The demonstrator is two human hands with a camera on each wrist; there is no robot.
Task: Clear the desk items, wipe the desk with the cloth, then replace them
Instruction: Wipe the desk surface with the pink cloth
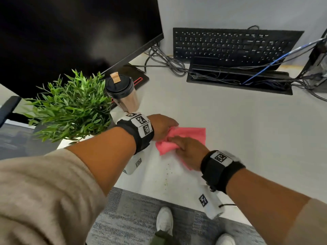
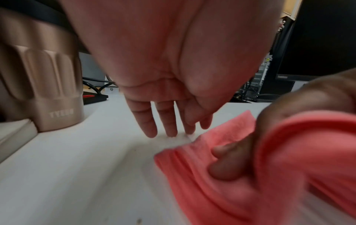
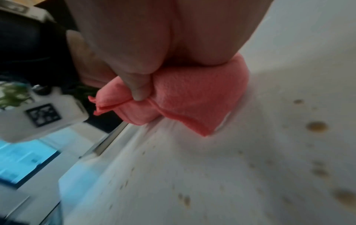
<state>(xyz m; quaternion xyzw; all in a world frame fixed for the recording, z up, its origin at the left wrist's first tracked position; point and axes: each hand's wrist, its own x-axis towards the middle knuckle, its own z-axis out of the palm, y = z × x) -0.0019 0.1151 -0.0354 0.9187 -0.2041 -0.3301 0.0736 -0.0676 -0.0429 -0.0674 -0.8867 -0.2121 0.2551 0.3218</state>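
A pink cloth (image 1: 191, 137) lies bunched on the white desk (image 1: 238, 131). My right hand (image 1: 189, 151) grips it from the near side; in the right wrist view the thumb (image 3: 139, 89) pinches a fold of the cloth (image 3: 192, 97), and in the left wrist view curled fingers (image 2: 229, 166) dig into the cloth (image 2: 212, 194). My left hand (image 1: 164, 126) is at the cloth's left edge. Its fingers (image 2: 167, 121) are straight, with the tips on the desk beside the fabric. Small brown specks (image 1: 167, 172) dot the desk nearer to me, and show as spots (image 3: 316, 126) by the cloth.
A rose-gold tumbler (image 1: 123, 94) with a black lid and a green potted plant (image 1: 70, 106) stand just left of my left wrist. A monitor (image 1: 70, 32) is behind them. A black keyboard (image 1: 230, 45) leans on the back wall above a cable tray (image 1: 238, 80). A computer tower (image 1: 318, 59) is far right.
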